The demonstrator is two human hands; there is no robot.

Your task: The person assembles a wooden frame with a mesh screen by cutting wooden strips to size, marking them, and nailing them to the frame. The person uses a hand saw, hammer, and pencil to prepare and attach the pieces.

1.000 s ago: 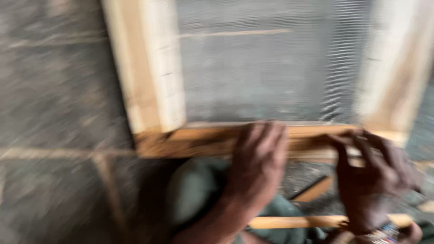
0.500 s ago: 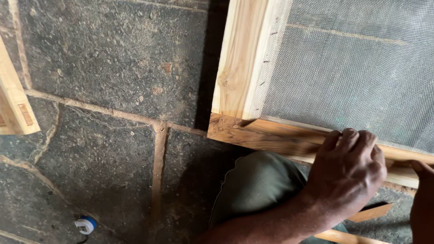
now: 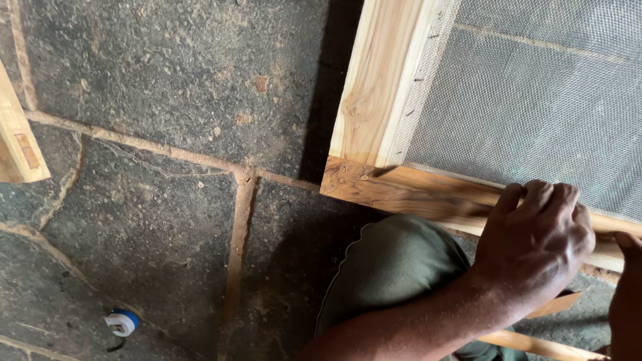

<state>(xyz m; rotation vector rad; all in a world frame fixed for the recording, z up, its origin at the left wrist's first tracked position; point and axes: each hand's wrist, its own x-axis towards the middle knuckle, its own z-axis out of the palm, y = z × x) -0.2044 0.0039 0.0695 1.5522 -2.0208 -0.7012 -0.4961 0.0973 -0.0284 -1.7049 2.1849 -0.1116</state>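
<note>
A pale wooden frame (image 3: pixel 374 87) covered with grey wire mesh (image 3: pixel 535 100) lies on a stone floor. My left hand (image 3: pixel 535 234) curls over the frame's bottom rail (image 3: pixel 401 190) near its left corner, fingers wrapped on the rail's upper edge by the mesh. Only a sliver of my right hand (image 3: pixel 627 287) shows at the right edge, with a fingertip touching the same rail; its grip is cut off by the picture. My knee in olive green cloth (image 3: pixel 394 267) sits just below the rail.
The floor is dark stone slabs (image 3: pixel 167 80) with sandy joints. A second piece of pale timber (image 3: pixel 17 140) pokes in at the left edge. A small white and blue object (image 3: pixel 122 322) lies at the lower left. Thin wooden strips (image 3: pixel 542 346) lie under my forearm.
The view has swung to the left, showing more floor and the frame's corner. My left hand stays on the bottom rail. My right hand has slid mostly out of the picture.
</note>
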